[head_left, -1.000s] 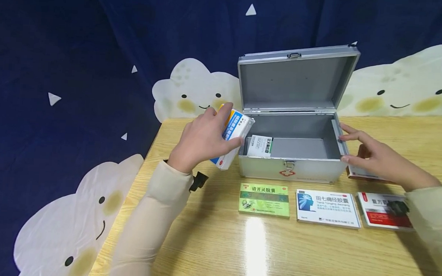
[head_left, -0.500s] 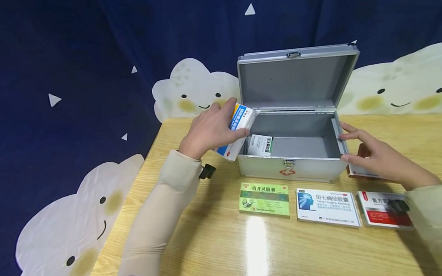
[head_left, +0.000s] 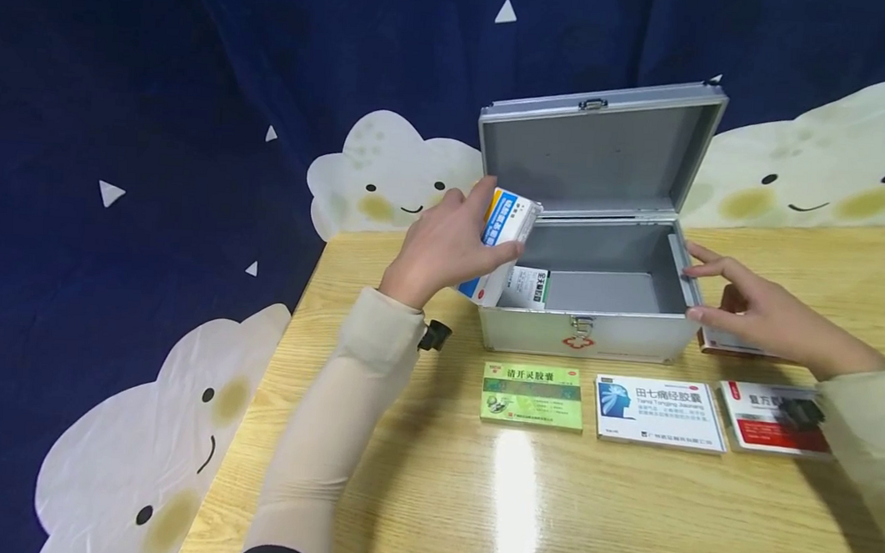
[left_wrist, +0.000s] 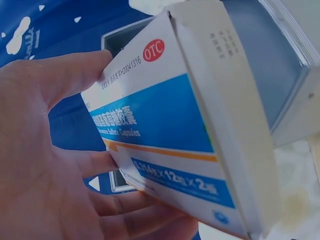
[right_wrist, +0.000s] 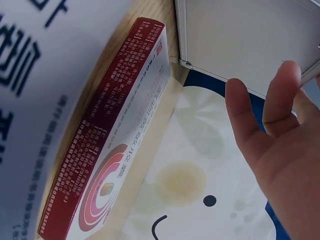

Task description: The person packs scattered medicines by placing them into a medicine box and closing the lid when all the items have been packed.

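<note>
My left hand (head_left: 444, 247) grips a white, blue and orange medicine box (left_wrist: 160, 115), thumb on one side and fingers on the other. That box is tilted over the left end of an open silver first-aid case (head_left: 514, 335), partly covering a small white and green medicine box (head_left: 534, 288) inside it. My right hand (head_left: 766, 318) rests its fingertips at the case's right rim, with the thumb near the front corner. In the right wrist view, the right fingers (right_wrist: 237, 100) overlap the case's side wall (right_wrist: 235, 40) and are lightly bent.
In front of the case lie a green medicine box (head_left: 531, 411), a white and blue one (head_left: 660, 430) and a red and white one (head_left: 769, 423). A dark red and white box (right_wrist: 115, 135) lies by the case's right side. The lid (head_left: 599, 159) stands raised before a navy curtain (head_left: 159, 86).
My left hand has carried the medicine box right and slightly up, from beside the case to over its left end. The right hand has stayed at the rim.
</note>
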Demonstrator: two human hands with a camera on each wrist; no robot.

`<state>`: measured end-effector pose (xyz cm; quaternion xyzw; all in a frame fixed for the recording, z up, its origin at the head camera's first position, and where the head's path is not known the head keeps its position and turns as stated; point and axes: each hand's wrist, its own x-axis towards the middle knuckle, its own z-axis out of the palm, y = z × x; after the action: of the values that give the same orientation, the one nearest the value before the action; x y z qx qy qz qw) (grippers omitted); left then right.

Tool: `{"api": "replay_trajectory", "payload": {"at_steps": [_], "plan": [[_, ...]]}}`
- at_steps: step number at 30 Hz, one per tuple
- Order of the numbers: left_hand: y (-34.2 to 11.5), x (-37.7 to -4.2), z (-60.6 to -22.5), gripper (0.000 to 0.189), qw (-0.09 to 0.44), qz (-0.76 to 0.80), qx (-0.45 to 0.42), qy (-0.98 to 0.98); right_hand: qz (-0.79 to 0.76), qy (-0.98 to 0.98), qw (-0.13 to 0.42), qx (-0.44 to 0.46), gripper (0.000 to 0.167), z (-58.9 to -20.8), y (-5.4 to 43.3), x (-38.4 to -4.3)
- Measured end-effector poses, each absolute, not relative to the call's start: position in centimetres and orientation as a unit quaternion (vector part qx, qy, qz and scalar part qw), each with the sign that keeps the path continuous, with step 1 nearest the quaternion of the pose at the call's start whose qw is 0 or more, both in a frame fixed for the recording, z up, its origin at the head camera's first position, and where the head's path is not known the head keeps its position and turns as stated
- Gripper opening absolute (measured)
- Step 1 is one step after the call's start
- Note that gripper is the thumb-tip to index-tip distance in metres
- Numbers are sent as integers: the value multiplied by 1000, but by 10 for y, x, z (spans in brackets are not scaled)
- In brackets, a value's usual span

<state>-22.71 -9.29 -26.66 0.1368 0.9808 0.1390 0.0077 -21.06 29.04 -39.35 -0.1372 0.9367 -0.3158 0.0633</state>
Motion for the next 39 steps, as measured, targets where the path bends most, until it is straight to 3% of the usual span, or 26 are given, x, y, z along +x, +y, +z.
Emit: {"api": "replay_trajectory", "payload": {"at_steps": [19, 39], "plan": [[-73, -240, -270, 91, 18, 204, 155, 966, -323, 934, 50, -147, 58, -394, 291, -212], [-33, -254, -281, 91, 61, 148, 73, 984, -332, 929, 41, -156, 56, -397, 291, -210]]}}
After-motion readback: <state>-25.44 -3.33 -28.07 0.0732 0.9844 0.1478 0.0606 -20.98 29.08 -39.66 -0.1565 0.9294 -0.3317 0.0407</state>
